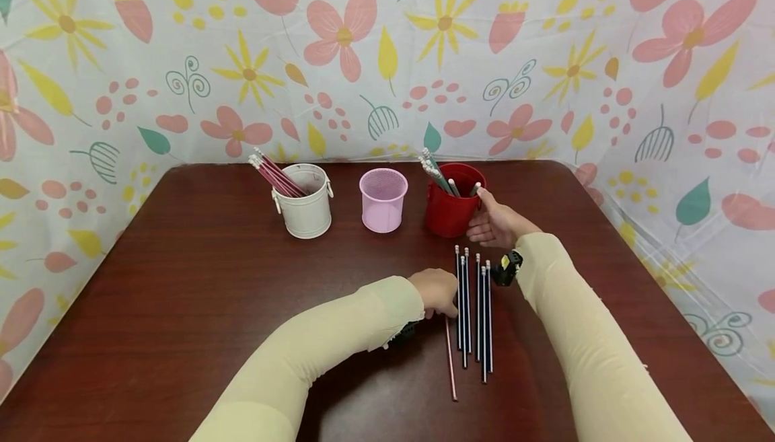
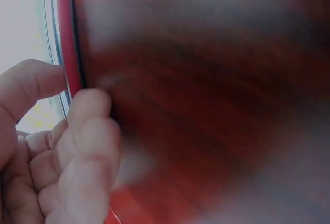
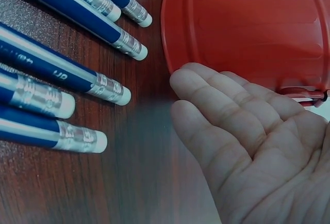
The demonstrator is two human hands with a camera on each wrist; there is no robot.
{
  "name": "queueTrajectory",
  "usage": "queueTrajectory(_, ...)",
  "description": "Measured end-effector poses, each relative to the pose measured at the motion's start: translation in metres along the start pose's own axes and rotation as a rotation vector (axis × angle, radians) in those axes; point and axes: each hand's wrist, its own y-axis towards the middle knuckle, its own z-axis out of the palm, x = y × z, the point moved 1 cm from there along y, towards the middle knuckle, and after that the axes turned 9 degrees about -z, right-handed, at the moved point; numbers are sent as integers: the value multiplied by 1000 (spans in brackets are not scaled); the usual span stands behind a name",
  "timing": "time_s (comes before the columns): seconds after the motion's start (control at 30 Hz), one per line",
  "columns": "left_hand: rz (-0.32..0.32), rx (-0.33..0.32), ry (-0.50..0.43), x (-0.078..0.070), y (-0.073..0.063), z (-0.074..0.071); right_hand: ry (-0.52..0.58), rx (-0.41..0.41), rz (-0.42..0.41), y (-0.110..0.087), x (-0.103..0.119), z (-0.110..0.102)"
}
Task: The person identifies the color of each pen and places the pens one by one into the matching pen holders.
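Note:
My left hand (image 1: 436, 292) pinches a red pencil (image 1: 451, 368) between thumb and forefinger; the pencil (image 2: 68, 33) also shows in the left wrist view. Just right of it lie several dark blue striped pencils (image 1: 465, 314) with white erasers (image 3: 122, 96). My right hand (image 1: 498, 223) is at the right side of the red bucket (image 1: 447, 213), its fingers fairly straight and the palm (image 3: 278, 167) visible. Its thumb tip overlaps the end of a pencil in that bucket. Several grey-green pencils (image 1: 433, 171) lean inside the bucket, their lower parts hidden.
At the back left, a white bucket (image 1: 307, 216) holds several red pencils (image 1: 275, 174). Between the two buckets stands a pink mesh cup (image 1: 383, 210). All rest on a dark brown table (image 1: 181, 280), with a flower-patterned cloth (image 1: 387, 58) hanging behind.

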Motion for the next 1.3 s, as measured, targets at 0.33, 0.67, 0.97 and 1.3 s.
queueTrajectory(0.33,-64,87,-153,38,-9,-17,-20,16,-13,0,5,-3)
queueTrajectory(0.67,51,-3,-449,95,-46,-73,-120,111,33,-2,8,-17)
queueTrajectory(0.97,103,-382,-731,162,-97,-134,-184,156,68,-3,13,-20)
queueTrajectory(1.3,42,-615,-1002,197,-158,-203,-195,159,79,-4,16,-21)
